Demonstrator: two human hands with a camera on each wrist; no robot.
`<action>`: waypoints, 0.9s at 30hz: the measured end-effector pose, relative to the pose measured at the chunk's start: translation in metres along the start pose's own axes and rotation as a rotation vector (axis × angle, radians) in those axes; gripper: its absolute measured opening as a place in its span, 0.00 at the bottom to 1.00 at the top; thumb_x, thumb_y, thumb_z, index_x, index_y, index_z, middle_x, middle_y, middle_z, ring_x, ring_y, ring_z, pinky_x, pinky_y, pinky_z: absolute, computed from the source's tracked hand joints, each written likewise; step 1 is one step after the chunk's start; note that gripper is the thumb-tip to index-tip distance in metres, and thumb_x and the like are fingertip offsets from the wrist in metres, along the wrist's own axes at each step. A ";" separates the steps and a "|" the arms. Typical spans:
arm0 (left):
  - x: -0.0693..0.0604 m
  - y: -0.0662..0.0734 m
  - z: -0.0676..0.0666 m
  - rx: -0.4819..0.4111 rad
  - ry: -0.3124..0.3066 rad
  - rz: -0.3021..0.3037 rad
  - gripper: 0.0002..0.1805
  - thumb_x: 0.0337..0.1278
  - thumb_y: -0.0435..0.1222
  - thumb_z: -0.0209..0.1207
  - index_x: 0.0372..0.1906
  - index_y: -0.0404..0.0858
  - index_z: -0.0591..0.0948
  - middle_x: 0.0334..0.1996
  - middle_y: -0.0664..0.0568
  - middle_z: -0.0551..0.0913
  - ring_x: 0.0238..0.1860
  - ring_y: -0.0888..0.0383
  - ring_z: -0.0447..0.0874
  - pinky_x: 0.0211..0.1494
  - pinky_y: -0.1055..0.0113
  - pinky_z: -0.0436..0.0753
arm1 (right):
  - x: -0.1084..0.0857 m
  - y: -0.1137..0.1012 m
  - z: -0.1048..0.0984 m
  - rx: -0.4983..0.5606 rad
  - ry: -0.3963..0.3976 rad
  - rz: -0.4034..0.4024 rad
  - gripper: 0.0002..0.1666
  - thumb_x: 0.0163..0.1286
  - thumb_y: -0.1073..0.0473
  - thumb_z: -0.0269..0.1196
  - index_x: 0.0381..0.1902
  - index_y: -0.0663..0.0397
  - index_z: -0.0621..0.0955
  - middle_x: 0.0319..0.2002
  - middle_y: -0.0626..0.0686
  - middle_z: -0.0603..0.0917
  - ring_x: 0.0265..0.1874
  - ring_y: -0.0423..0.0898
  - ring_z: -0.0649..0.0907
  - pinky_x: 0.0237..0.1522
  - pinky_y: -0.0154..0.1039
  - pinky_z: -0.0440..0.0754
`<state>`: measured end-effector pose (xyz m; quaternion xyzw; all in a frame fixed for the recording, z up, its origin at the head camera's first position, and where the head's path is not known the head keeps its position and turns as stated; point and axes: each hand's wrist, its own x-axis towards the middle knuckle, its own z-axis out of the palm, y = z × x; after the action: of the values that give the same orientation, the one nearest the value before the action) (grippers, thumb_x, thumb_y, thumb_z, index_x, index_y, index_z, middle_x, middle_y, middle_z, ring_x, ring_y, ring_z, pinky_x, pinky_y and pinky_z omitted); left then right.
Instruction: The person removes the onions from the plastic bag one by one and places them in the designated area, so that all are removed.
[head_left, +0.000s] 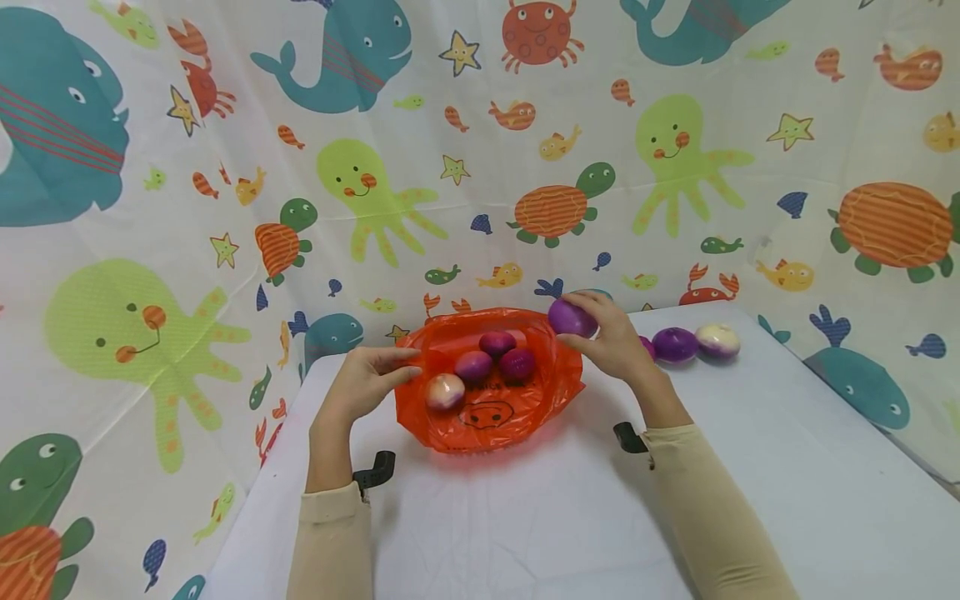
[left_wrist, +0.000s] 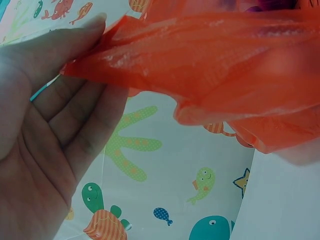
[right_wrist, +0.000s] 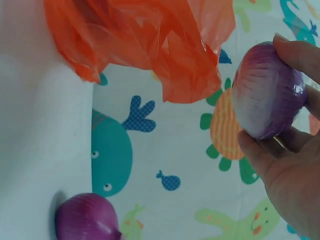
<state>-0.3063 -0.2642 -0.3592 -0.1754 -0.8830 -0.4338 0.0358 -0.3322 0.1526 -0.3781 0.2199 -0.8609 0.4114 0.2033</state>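
In the head view an orange-red plastic bag lies with its mouth wide, several onions inside, among them a pale one. My left hand pinches the bag's left edge between thumb and fingers; the left wrist view shows the film stretching away from that hand. Above the bag's right rim, my right hand grips a purple onion. The right wrist view has this onion between the thumb and fingers of that hand, apart from the bag.
To the right of my right hand, a purple onion and a pale onion stand on the white table, with another partly hidden behind the hand. A patterned sea-animal curtain hangs behind and at the left.
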 end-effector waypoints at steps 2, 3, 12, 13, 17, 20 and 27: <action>0.000 0.000 0.000 -0.001 0.000 -0.001 0.21 0.65 0.46 0.70 0.58 0.43 0.88 0.46 0.49 0.92 0.47 0.51 0.91 0.53 0.55 0.90 | 0.000 0.001 -0.002 0.000 0.009 0.002 0.37 0.65 0.55 0.76 0.70 0.50 0.77 0.69 0.59 0.75 0.68 0.62 0.75 0.63 0.64 0.81; 0.000 0.000 0.000 -0.002 0.000 -0.001 0.21 0.65 0.46 0.70 0.58 0.42 0.88 0.46 0.49 0.92 0.47 0.51 0.91 0.53 0.55 0.90 | 0.000 0.002 -0.004 -0.003 0.014 0.005 0.37 0.65 0.54 0.76 0.70 0.50 0.77 0.69 0.59 0.75 0.68 0.62 0.75 0.63 0.65 0.81; 0.000 0.001 0.000 -0.002 -0.003 0.003 0.22 0.65 0.45 0.70 0.59 0.40 0.87 0.47 0.49 0.92 0.48 0.50 0.91 0.54 0.54 0.90 | -0.002 0.012 -0.013 -0.012 0.010 0.048 0.38 0.66 0.52 0.75 0.71 0.48 0.76 0.72 0.59 0.73 0.69 0.63 0.74 0.65 0.67 0.79; 0.000 0.001 0.000 -0.002 -0.003 0.003 0.22 0.65 0.45 0.70 0.59 0.40 0.87 0.47 0.49 0.92 0.48 0.50 0.91 0.53 0.54 0.90 | -0.002 0.013 -0.014 -0.012 0.005 0.054 0.38 0.66 0.52 0.75 0.72 0.49 0.76 0.73 0.60 0.73 0.69 0.63 0.74 0.65 0.67 0.79; -0.001 0.003 0.000 0.001 -0.003 0.006 0.21 0.65 0.45 0.70 0.59 0.40 0.87 0.47 0.49 0.92 0.47 0.50 0.91 0.53 0.55 0.90 | -0.004 0.016 -0.018 -0.012 -0.015 0.097 0.39 0.68 0.50 0.74 0.74 0.48 0.74 0.75 0.60 0.70 0.70 0.65 0.73 0.66 0.68 0.77; -0.001 0.003 0.001 0.001 -0.002 0.008 0.20 0.65 0.44 0.70 0.59 0.41 0.88 0.46 0.49 0.92 0.47 0.51 0.91 0.53 0.56 0.90 | -0.005 0.017 -0.021 -0.018 -0.026 0.130 0.40 0.68 0.49 0.73 0.75 0.45 0.72 0.76 0.60 0.69 0.71 0.65 0.73 0.66 0.68 0.76; 0.000 0.002 0.001 -0.001 -0.002 0.007 0.19 0.65 0.45 0.70 0.57 0.45 0.89 0.47 0.49 0.92 0.47 0.51 0.91 0.52 0.56 0.91 | -0.005 0.023 -0.025 -0.017 -0.035 0.140 0.40 0.68 0.52 0.73 0.75 0.46 0.72 0.77 0.61 0.68 0.71 0.66 0.72 0.68 0.69 0.75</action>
<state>-0.3051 -0.2623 -0.3579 -0.1789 -0.8821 -0.4341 0.0365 -0.3360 0.1868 -0.3807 0.1645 -0.8811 0.4132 0.1609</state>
